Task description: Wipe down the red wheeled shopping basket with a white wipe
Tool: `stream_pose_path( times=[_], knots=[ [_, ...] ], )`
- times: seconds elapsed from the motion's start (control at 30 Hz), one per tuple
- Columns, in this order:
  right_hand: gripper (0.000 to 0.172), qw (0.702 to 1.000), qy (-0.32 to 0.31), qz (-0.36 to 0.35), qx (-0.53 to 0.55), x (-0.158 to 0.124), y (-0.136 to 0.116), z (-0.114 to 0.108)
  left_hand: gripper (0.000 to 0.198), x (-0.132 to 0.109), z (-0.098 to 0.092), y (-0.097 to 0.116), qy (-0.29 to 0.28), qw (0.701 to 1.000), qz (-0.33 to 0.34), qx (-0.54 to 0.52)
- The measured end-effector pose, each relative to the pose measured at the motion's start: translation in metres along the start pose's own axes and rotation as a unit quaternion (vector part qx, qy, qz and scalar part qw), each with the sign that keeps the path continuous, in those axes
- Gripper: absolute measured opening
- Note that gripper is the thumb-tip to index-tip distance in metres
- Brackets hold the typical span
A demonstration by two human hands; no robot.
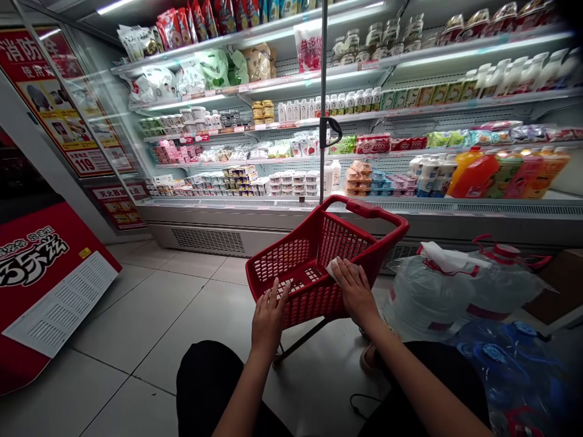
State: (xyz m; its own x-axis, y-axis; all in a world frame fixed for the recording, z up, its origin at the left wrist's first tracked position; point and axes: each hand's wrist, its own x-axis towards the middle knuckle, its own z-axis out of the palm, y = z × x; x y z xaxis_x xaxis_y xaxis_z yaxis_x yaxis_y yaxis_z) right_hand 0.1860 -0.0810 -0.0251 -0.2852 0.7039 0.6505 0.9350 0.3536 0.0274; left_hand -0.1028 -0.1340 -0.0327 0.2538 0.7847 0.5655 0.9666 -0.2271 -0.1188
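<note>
Chilled shelves [204, 215] close the back of the store, and on the tiled floor [141, 315] stands the red basket [314, 306], in front of your knees, its handle [363, 208] toward the right. Your right hand [357, 291] keeps its fingers narrow, side by side, holding the white cloth [334, 267] to the near edge, close to the handle end. Your left hand [269, 315] lies at the near-left part of the same edge, its fingers slightly apart; I cannot tell if it grips.

For good work, I think you should press the cloth flat under all the fingers and follow the edge slowly. Let your left hand steady the basket, because its thin frame [300, 342] may roll or tip.

Both thumbs are difficult to see, and your right hand hides most of the cloth. Your right arm covers part of the frame; the blue bottles [496, 358] are dim.
</note>
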Motion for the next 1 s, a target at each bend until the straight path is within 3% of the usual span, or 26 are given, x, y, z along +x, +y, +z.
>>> stream_pose_path(
  times=[0.13, 0.6, 0.77, 0.9, 1.0],
  knots=[
    [0.079, 1.000, 0.003, 0.020, 0.020, 0.003, -0.024, 0.009, 0.084, 0.002, 0.000, 0.011, 0.000, 1.000, -0.014, 0.022],
    [0.075, 0.992, -0.025, -0.096, 0.073, -0.002, -0.092, 0.006, 0.083, 0.007, -0.005, 0.043, 0.010, 0.998, -0.036, 0.052],
    [0.080, 0.984, -0.045, -0.152, 0.078, -0.002, -0.067, -0.004, 0.088, 0.001, -0.013, 0.028, 0.005, 0.998, -0.002, -0.065],
    [0.080, 0.994, -0.042, -0.084, 0.050, 0.003, -0.033, -0.002, 0.092, -0.006, -0.011, -0.003, -0.005, 0.993, 0.032, -0.111],
    [0.078, 0.997, -0.042, -0.048, 0.043, 0.004, -0.031, 0.005, 0.095, -0.008, -0.005, -0.014, -0.016, 0.994, 0.031, -0.100]
  ],
)
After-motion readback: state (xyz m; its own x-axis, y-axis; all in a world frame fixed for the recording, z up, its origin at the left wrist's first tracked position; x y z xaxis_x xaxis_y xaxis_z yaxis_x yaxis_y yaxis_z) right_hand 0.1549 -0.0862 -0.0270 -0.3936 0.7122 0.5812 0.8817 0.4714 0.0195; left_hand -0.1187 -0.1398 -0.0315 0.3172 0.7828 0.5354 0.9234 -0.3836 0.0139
